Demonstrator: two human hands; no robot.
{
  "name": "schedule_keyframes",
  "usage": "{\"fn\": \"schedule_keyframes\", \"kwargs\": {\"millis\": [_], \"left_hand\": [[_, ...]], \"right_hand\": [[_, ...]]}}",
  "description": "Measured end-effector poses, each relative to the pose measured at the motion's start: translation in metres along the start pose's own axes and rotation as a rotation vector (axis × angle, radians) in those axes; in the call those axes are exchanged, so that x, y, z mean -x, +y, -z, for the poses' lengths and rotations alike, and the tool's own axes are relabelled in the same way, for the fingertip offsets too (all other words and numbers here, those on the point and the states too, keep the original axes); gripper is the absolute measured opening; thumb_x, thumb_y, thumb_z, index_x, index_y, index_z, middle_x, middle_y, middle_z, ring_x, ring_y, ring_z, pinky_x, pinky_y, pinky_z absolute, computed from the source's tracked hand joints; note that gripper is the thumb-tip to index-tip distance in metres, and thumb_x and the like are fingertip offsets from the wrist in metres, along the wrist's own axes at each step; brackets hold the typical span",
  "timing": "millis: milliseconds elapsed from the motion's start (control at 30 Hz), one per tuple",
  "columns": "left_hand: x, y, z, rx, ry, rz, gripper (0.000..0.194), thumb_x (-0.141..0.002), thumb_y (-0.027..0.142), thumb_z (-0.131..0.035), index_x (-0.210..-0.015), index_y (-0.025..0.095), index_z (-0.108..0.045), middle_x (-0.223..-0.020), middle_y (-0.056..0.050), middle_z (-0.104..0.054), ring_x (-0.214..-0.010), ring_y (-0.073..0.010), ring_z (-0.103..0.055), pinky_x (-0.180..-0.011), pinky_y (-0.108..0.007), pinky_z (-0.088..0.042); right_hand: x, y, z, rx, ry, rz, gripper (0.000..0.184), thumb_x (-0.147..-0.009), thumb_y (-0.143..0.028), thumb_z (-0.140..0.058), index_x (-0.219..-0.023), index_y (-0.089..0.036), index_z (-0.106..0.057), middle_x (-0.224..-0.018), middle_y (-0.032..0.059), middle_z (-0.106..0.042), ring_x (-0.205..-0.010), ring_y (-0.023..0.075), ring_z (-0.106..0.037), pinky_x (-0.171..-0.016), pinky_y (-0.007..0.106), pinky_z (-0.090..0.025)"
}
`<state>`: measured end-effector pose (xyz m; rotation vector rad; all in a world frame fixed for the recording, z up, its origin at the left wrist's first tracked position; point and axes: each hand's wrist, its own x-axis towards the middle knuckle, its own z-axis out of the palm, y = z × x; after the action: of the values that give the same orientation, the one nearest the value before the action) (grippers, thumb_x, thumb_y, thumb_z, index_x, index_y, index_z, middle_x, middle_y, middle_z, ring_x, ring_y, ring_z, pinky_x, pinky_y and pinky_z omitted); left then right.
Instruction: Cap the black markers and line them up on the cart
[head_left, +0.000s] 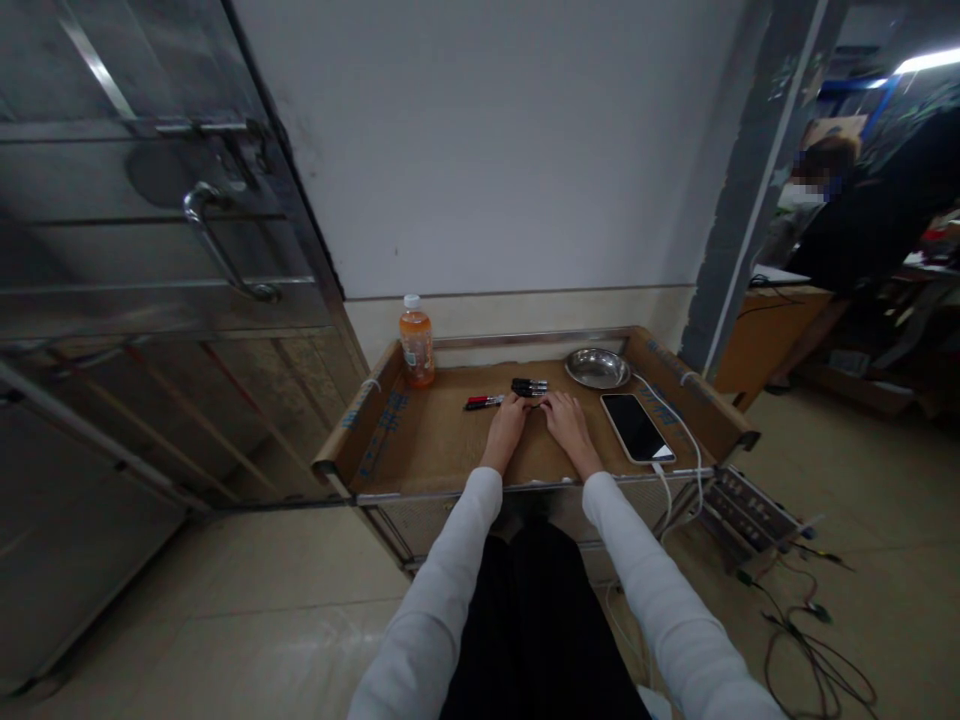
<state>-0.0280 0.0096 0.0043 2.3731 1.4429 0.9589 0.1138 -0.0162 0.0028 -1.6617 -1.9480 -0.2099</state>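
Black pens point(531, 384) seen just beyond the left hand point(507, 430) and right hand point(568, 426)
Whether anything is gripped cannot be told; the left fingers are neighboured by a red pen point(486, 400), the right hand by a phone point(637, 428) and metal bowl point(598, 368).

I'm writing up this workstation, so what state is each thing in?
Bottle: upright, white cap on, orange contents
Metal dish: right way up, looks empty
Phone: face up, screen dark, cable plugged in
Pens: lying flat; caps too small to judge
Left hand: by the pens, grip unclear
Right hand: beside the other, grip unclear
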Motion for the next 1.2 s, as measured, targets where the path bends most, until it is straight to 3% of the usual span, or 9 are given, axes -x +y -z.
{"fn": "schedule_keyframes", "kwargs": {"millis": [167,367,633,767,933,1033,1200], "left_hand": [[0.0,-0.003,-0.001,0.025,0.011,-0.027,0.015,-0.09,0.014,-0.048,-0.094,0.016,-0.062,-0.109,-0.01,-0.06,-0.103,-0.0185,-0.058,-0.093,-0.034,-0.046],[0.001,-0.002,0.0,0.051,0.034,-0.074,0.014,-0.09,0.013,-0.047,-0.096,0.016,-0.059,-0.105,-0.009,-0.059,-0.099,-0.0186,-0.059,-0.09,-0.034,-0.048],[0.0,-0.001,-0.002,0.178,0.158,-0.161,0.02,-0.088,0.007,-0.042,-0.102,0.017,-0.052,-0.105,-0.008,-0.057,-0.1,-0.017,-0.058,-0.093,-0.035,-0.048],[0.002,0.0,0.0,0.15,0.14,-0.18,0.029,-0.09,0.009,-0.037,-0.114,0.017,-0.05,-0.115,-0.011,-0.057,-0.111,-0.0186,-0.056,-0.099,-0.038,-0.045],[0.005,0.003,0.005,-0.078,-0.055,-0.163,0.037,-0.091,0.019,-0.043,-0.128,0.022,-0.048,-0.138,-0.009,-0.05,-0.134,-0.0234,-0.037,-0.111,-0.047,-0.029],[0.005,0.006,0.007,-0.136,-0.08,-0.147,0.036,-0.091,0.023,-0.045,-0.127,0.021,-0.049,-0.133,-0.009,-0.054,-0.128,-0.0229,-0.043,-0.11,-0.045,-0.029],[0.006,0.008,0.007,-0.179,-0.026,-0.109,0.041,-0.09,0.026,-0.049,-0.13,0.019,-0.047,-0.127,-0.012,-0.053,-0.118,-0.0238,-0.049,-0.103,-0.041,-0.036]], "right_hand": [[0.0,0.001,0.002,-0.029,-0.014,0.01,0.023,-0.094,-0.019,-0.039,-0.098,-0.018,-0.062,-0.101,0.0091,-0.066,-0.095,0.0222,-0.055,-0.083,0.032,-0.036],[0.0,0.005,-0.001,-0.107,0.07,0.03,0.024,-0.094,-0.021,-0.038,-0.097,-0.017,-0.062,-0.1,0.0111,-0.066,-0.095,0.0234,-0.056,-0.085,0.036,-0.04],[-0.001,0.007,-0.003,-0.271,0.04,0.176,0.029,-0.092,-0.015,-0.039,-0.107,-0.02,-0.063,-0.107,0.0087,-0.065,-0.102,0.0209,-0.055,-0.09,0.034,-0.044],[0.0,0.004,0.0,-0.212,0.036,0.113,0.027,-0.092,-0.017,-0.041,-0.107,-0.019,-0.064,-0.11,0.009,-0.066,-0.102,0.0207,-0.056,-0.09,0.033,-0.044],[0.002,-0.001,0.007,-0.09,0.09,-0.017,0.029,-0.096,-0.026,-0.038,-0.11,-0.019,-0.063,-0.107,0.0093,-0.067,-0.097,0.0205,-0.058,-0.088,0.032,-0.042],[0.003,-0.002,0.011,-0.045,0.106,-0.074,0.031,-0.097,-0.028,-0.036,-0.11,-0.019,-0.063,-0.104,0.0099,-0.068,-0.093,0.0205,-0.059,-0.084,0.031,-0.042],[0.004,0.0,0.016,-0.031,0.114,-0.148,0.032,-0.097,-0.026,-0.035,-0.108,-0.017,-0.064,-0.1,0.0114,-0.069,-0.088,0.0202,-0.059,-0.082,0.031,-0.04]]}}
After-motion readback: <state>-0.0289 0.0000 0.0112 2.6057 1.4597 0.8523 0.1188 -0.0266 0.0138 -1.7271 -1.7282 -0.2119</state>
